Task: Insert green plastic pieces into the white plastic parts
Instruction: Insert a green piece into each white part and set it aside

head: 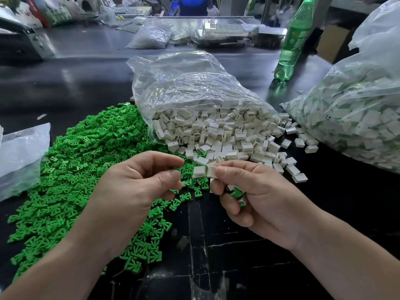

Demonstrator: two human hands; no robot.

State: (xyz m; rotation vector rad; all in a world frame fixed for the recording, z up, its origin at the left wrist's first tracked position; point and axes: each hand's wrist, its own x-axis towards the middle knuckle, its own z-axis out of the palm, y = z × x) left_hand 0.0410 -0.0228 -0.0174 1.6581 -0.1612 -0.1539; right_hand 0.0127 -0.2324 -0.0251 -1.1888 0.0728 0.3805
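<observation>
1. Dark glossy work table (216, 245): fills the frame and bears everything below.
2. Large clear plastic bag (357, 109), right edge: packed full of white pieces with green showing among them.
3. Heap of small green plastic pieces (82, 159), left and lower left: loose on the table, spreading under the left forearm and reaching the open bag's mouth.
4. Open crumpled clear plastic bag (190, 87), centre: lies on its side with its mouth toward the viewer.
5. Small white rectangular plastic parts (227, 135): spill from that mouth onto the table, down to just above the hands.
6. Green plastic drinks bottle (294, 40), upper right: upright, behind the bags.
7. Flat clear plastic bag (19, 154), left edge: lies beside the green heap.
8. Left hand (138, 180), lower centre, above the green heap: fingers curled, thumb and forefinger tips close together; whether they pinch anything cannot be told.
9. Right hand (259, 191), lower right of centre: thumb and forefinger pinch a single white part (211, 171); the lower fingers curl round several green-and-white pieces (237, 192) in the palm.
10. Second white part (198, 171): between the two hands, touching the pinched one; whether it is held or lying on the heap is unclear.
</observation>
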